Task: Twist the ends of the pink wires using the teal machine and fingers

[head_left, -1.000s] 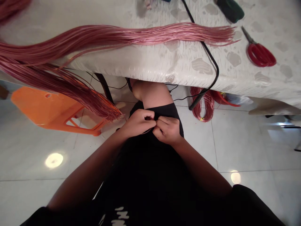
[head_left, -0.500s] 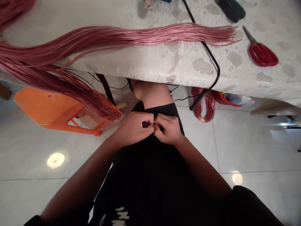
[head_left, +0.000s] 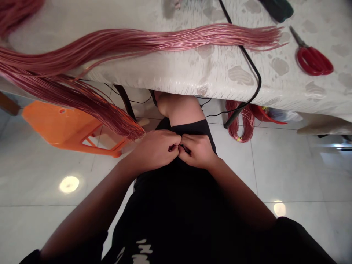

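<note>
My left hand (head_left: 158,149) and my right hand (head_left: 198,149) meet over my lap, both closed in a pinch with the fingertips touching. What lies between the fingers is hidden or too small to make out. Just above my left hand ends a hanging bundle of pinkish-red wires (head_left: 93,110), draped over the table edge. A second bundle of the same wires (head_left: 178,39) stretches across the tabletop, its cut ends fanned out toward the right.
Red-handled scissors (head_left: 313,60) lie on the covered table (head_left: 286,88), right of a black cable (head_left: 251,66). A dark green object (head_left: 279,10) rests behind them. Below stand an orange stool (head_left: 52,124) at left and a tied wire coil (head_left: 239,123) near a table leg.
The whole view has shifted slightly, so the table things sit a little further right and higher. My hands stay pinched together, the fingertips slightly closer.
</note>
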A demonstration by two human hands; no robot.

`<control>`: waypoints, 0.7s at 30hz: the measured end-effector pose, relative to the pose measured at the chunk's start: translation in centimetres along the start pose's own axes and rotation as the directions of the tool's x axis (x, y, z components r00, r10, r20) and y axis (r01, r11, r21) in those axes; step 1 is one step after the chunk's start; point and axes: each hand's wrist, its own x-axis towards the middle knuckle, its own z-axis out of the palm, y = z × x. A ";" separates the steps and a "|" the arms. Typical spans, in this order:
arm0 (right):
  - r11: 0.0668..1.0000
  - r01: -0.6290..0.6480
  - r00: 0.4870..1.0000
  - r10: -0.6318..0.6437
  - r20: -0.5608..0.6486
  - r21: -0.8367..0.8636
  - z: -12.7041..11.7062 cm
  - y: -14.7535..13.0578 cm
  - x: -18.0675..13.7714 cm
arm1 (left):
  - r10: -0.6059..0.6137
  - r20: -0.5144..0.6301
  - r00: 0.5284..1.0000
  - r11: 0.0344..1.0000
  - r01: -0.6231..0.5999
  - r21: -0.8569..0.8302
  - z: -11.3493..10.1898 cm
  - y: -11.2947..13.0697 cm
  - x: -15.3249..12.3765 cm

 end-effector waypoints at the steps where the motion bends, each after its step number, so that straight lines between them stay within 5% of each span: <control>1: 1.000 0.014 1.000 -0.014 0.014 -0.002 0.0 0.1 0.1 | -0.009 0.007 1.000 1.000 0.009 -0.013 0.0 0.0 0.0; 21: 0.982 0.126 0.974 -0.149 -0.169 -0.141 1.6 0.4 -1.0 | -0.103 0.091 0.991 0.890 0.132 -0.437 1.9 -1.4 1.1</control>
